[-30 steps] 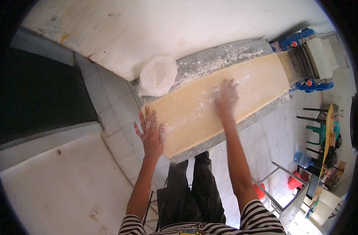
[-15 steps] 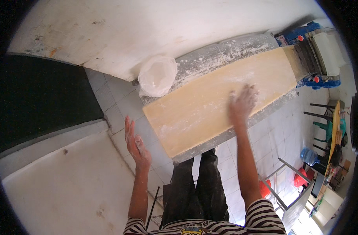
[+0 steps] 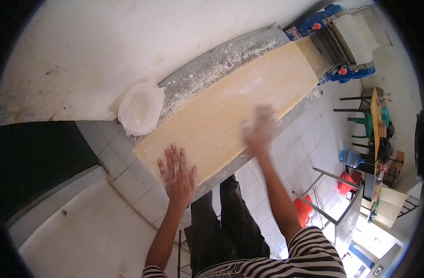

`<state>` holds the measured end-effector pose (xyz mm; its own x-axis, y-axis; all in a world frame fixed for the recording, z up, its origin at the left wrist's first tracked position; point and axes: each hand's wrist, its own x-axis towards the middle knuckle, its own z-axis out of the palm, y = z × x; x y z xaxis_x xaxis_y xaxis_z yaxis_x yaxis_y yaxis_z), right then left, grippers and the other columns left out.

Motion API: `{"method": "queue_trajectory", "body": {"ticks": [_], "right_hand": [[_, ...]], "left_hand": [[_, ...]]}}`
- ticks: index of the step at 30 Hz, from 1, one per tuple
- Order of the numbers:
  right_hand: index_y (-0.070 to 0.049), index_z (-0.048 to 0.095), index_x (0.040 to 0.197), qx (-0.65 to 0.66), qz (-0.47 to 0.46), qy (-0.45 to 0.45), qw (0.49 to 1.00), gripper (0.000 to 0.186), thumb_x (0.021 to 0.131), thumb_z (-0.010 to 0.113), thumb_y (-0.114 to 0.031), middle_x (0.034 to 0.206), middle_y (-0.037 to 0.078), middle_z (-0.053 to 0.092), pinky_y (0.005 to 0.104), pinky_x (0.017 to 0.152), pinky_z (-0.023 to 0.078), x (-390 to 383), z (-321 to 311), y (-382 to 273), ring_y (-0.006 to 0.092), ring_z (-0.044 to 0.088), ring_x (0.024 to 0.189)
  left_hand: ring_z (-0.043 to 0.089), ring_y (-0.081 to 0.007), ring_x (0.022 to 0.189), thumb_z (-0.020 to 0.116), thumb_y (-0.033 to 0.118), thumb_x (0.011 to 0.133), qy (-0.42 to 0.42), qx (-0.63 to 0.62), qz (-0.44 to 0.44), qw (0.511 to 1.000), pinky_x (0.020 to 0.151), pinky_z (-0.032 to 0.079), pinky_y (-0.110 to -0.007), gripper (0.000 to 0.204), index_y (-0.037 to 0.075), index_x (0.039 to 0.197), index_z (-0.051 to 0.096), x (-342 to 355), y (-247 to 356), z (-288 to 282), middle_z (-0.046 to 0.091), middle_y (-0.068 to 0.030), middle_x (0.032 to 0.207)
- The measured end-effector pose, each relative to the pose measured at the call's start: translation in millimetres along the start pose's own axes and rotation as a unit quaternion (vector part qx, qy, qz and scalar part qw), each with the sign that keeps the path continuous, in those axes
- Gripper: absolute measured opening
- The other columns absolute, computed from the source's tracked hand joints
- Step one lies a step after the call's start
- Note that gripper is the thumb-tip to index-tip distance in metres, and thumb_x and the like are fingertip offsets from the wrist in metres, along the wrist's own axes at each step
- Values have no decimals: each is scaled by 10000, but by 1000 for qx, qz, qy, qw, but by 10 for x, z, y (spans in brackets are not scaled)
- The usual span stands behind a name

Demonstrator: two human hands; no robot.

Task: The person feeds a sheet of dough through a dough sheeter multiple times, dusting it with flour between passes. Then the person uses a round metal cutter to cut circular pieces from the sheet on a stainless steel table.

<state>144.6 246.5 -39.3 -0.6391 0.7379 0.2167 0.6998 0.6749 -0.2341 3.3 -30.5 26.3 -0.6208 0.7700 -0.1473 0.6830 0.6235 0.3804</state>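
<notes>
No thing is grasped by either hand: the left hand point(image 3: 178, 178) is laid open with the fingers spread, and the right hand point(image 3: 260, 127) is also seen opened, with the thumb apart, although it is blurred. The sheet of dough point(image 3: 221, 111), long and pale yellow, is placed flat along the grey table point(image 3: 184, 81), below both hands. Its left end is covered by the left hand, of which the fingers are whitened with flour. The right hand is seen above the middle part of the dough, close to the edge nearer to the person; whether the surface is touched by it cannot be told. A band of the table behind the dough is scattered with flour. At the left far corner of the table, a white plastic bag point(image 3: 140, 109) is placed near the dough. At the right end, the dough is extended up to a machine point(image 3: 353, 39) with blue sides and red knobs. The far side of the table is bordered by a stained white wall point(image 3: 128, 41). Below, the floor point(image 3: 291, 139) is covered with pale tiles, and farther to the right a green chair point(image 3: 361, 121) and a blue water bottle point(image 3: 350, 158) are seen.
</notes>
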Motion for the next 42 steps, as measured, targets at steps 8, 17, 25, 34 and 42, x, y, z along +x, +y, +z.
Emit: {"method": "queue_trajectory", "body": {"ticks": [8, 17, 25, 34, 42], "right_hand": [[41, 423, 1538, 17, 1, 43, 999, 760, 1006, 599, -472, 1620, 307, 378, 599, 1276, 195, 788, 281, -154, 474, 274, 1557], [-15, 390, 1602, 136, -268, -130, 945, 832, 988, 641, -516, 1690, 283, 287, 603, 1292, 150, 795, 416, -854, 429, 269, 1577], [-82, 351, 1642, -65, 57, 43, 995, 827, 1003, 577, -557, 1697, 282, 277, 622, 1257, 209, 2850, 688, 878, 463, 308, 1545], [-147, 436, 1608, 89, -193, -233, 949, 731, 984, 649, -461, 1716, 210, 283, 625, 1280, 157, 2283, -370, 1798, 406, 213, 1608], [-29, 412, 1590, 96, -148, -62, 982, 754, 989, 638, -424, 1651, 259, 357, 621, 1256, 203, 3426, -61, 2539, 481, 273, 1550]], "left_hand": [[123, -421, 1625, 500, 440, 1074, -35, 48, -9, 998, 1284, 37, -660, 751, 24, 1657, 274, 27, 39, 72, 144, -221, 1758], [134, -438, 1619, 521, 420, 1066, -16, 53, -21, 998, 1275, 51, -667, 754, -46, 1619, 308, 24, 88, 101, 173, -238, 1747], [108, -505, 1605, 507, 395, 1082, 6, 8, -57, 998, 1257, 48, -697, 771, -84, 1627, 247, 526, 761, 343, 142, -291, 1736], [95, -482, 1616, 551, 410, 1060, 18, 23, -65, 997, 1269, 11, -680, 786, -96, 1605, 300, 1913, 2210, 840, 148, -288, 1737], [93, -416, 1634, 568, 460, 1044, -5, 27, 22, 999, 1285, -2, -645, 808, -71, 1607, 331, 2961, 3340, 1181, 173, -232, 1751]]}}
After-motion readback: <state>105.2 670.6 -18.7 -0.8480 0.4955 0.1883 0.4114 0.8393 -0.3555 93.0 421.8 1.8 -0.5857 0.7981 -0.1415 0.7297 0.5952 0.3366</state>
